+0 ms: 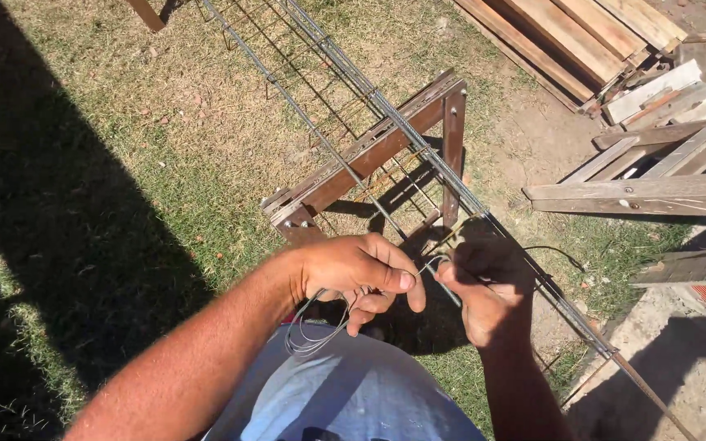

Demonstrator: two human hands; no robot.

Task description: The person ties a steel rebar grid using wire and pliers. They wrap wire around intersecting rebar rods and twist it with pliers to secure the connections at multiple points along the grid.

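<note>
Wire (431, 265), thin and grey, pinched between left hand (361, 278) and right hand (484, 294), just below the sawhorse (369, 155); loose loops (308, 339) dangle (may snag); the short tail could slip or prick a thumb beside the rebar cage (418, 139).

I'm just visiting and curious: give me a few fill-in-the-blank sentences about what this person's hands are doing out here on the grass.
1. Both hands, the left hand and the right hand, grip thin loops of ____.
2. The long rebar cage rests on a ____ sawhorse.
3. The ground under the sawhorse is covered with ____.
4. At the top right lies a stack of wooden ____.

Missing words: wire; wooden; grass; planks
</note>
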